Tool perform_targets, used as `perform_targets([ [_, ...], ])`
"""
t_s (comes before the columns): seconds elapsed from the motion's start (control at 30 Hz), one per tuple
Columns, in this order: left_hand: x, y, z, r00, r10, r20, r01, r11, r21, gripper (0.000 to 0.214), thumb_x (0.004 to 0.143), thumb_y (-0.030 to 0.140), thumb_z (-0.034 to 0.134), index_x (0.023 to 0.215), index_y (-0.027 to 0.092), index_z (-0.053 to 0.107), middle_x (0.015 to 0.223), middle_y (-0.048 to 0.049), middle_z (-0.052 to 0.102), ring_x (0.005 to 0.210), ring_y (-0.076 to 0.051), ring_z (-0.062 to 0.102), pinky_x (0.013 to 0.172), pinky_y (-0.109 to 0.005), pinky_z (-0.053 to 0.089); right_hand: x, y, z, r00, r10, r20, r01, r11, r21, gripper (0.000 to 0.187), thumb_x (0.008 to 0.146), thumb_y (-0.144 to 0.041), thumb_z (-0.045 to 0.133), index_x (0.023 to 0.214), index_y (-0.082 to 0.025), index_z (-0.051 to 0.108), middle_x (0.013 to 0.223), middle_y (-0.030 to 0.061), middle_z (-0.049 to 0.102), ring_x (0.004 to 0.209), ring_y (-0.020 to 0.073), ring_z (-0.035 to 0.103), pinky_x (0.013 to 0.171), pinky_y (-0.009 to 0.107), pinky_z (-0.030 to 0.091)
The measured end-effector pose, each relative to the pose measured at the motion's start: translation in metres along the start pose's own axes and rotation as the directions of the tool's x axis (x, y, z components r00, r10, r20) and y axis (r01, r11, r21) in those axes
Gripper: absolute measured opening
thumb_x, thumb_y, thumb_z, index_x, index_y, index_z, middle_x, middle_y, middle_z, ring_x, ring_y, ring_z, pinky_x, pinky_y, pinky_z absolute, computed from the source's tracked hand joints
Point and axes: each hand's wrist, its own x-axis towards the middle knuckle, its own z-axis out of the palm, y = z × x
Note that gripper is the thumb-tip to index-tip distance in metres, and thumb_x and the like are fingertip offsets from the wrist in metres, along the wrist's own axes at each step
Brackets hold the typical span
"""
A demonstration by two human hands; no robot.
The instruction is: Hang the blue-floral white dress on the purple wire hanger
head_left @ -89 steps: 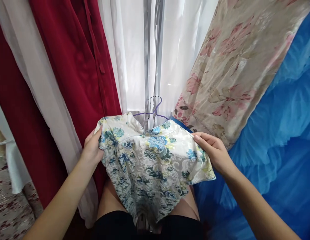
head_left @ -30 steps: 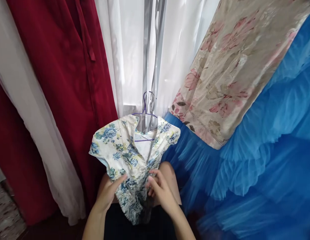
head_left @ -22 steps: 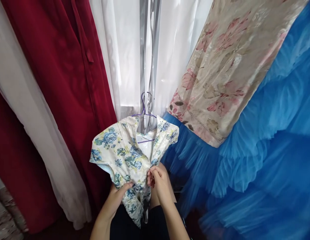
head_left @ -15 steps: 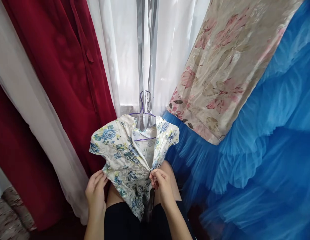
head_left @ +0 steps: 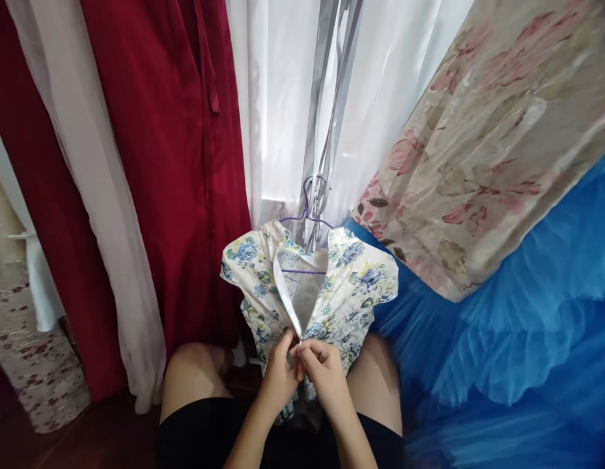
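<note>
A white dress [head_left: 258, 277] with blue and yellow flowers and short cap sleeves hangs by its shoulders on a thin purple hanger [head_left: 307, 212]. Its zipper [head_left: 301, 339] is undone from the neckline to mid-chest, leaving a V-shaped gap. At the bottom of that V, my right hand [head_left: 325, 370] is closed, thumb and finger pinching the zipper pull. Close beside it, my left hand [head_left: 280, 372] is closed on the cloth along the zipper, the fingertips of both hands nearly touching. The lower part of the dress bunches behind my hands above my lap.
Long dark red gowns [head_left: 180, 163] and pale sheer cloth [head_left: 94, 163] hang on the left. Behind the hanger hangs white fabric [head_left: 282, 117] with grey ribbons [head_left: 319, 98]. To the right are a beige floral garment [head_left: 478, 163] and a blue ruffled tulle skirt [head_left: 507, 339].
My left hand has left the dress's side edge and come in to the zipper, beside my right hand. The dress now faces me more squarely, and the view has shifted left.
</note>
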Motion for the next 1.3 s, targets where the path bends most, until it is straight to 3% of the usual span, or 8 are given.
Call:
perform_targets([
  [0.17,0.003,-0.006,0.000,0.997,0.070,0.025,-0.073,0.992,0.100,0.004,0.087,0.017,0.054,0.085,0.020,0.055,0.080,-0.0021,0.061,0.077,-0.019,0.059,0.073,-0.028,0.045,0.036,-0.027,-0.008,0.999,0.005,-0.035,-0.008,0.997,-0.078,0.026,0.081,-0.031,0.057,0.072,-0.012,0.072,0.038,-0.0024,0.054,0.034,0.0089,0.040,0.040,0.021,0.031],
  [0.37,0.001,-0.002,0.005,0.996,0.018,0.088,-0.037,0.975,0.217,0.014,0.089,0.021,0.053,0.077,0.022,0.047,0.073,-0.0001,0.053,0.071,-0.018,0.056,0.068,-0.027,0.042,0.118,-0.122,-0.008,0.989,-0.141,0.045,0.143,0.989,-0.043,0.025,0.076,-0.024,0.057,0.061,-0.012,0.071,0.040,-0.0010,0.057,0.034,0.0059,0.038,0.038,0.019,0.026],
  [0.5,-0.012,0.005,0.012,0.988,-0.021,0.154,-0.018,0.969,0.248,0.011,0.088,0.020,0.053,0.078,0.023,0.048,0.075,-0.0015,0.056,0.072,-0.019,0.058,0.067,-0.029,0.044,0.128,-0.160,-0.007,0.982,-0.190,-0.006,0.190,0.981,0.022,0.024,0.077,-0.023,0.056,0.064,-0.011,0.072,0.040,-0.0025,0.056,0.035,0.0052,0.037,0.039,0.018,0.025],
  [0.63,0.001,0.022,-0.004,0.986,-0.008,0.164,-0.027,0.977,0.210,0.004,0.089,0.024,0.058,0.086,0.022,0.056,0.084,-0.0040,0.063,0.081,-0.021,0.063,0.076,-0.032,0.050,0.113,-0.151,-0.010,0.964,-0.264,-0.023,0.264,0.964,0.011,0.025,0.079,-0.024,0.052,0.070,-0.012,0.073,0.041,-0.0023,0.057,0.036,0.0068,0.041,0.041,0.019,0.028],
  [0.73,0.041,0.056,-0.029,0.989,0.148,-0.005,-0.144,0.974,0.177,0.011,0.093,0.029,0.058,0.103,0.023,0.060,0.094,-0.0047,0.066,0.089,-0.021,0.064,0.083,-0.032,0.051,0.107,-0.137,-0.010,0.959,-0.282,-0.023,0.282,0.959,0.015,0.024,0.081,-0.025,0.052,0.068,-0.014,0.070,0.041,-0.0025,0.056,0.037,0.0082,0.041,0.042,0.020,0.030],
  [0.87,0.106,0.115,-0.056,0.902,0.412,-0.130,-0.375,0.896,0.240,0.037,0.099,0.032,0.051,0.136,0.026,0.052,0.099,-0.0046,0.064,0.088,-0.019,0.063,0.083,-0.031,0.050,0.106,-0.131,-0.010,0.939,-0.344,-0.021,0.345,0.939,0.012,0.023,0.081,-0.024,0.054,0.066,-0.015,0.069,0.041,-0.0031,0.054,0.039,0.0099,0.043,0.045,0.022,0.033],
  [1.07,0.144,0.157,-0.057,0.803,0.591,0.071,-0.561,0.711,0.424,0.022,0.100,0.028,0.049,0.088,0.019,0.065,0.089,-0.0038,0.063,0.086,-0.019,0.059,0.079,-0.030,0.046,0.110,-0.130,-0.012,0.919,-0.387,0.078,0.394,0.910,-0.125,0.023,0.085,-0.028,0.056,0.071,-0.016,0.068,0.044,-0.0033,0.056,0.041,0.0107,0.047,0.048,0.023,0.036],
  [1.3,0.172,0.161,-0.104,0.795,0.511,-0.326,-0.486,0.859,0.161,0.022,0.092,0.038,0.063,0.089,0.016,0.067,0.084,-0.0026,0.066,0.081,-0.016,0.061,0.076,-0.025,0.047,0.116,-0.090,-0.017,0.957,-0.268,0.114,0.287,0.932,-0.221,0.024,0.080,-0.022,0.052,0.061,-0.017,0.064,0.042,-0.0027,0.055,0.040,0.0104,0.048,0.046,0.021,0.034],
])
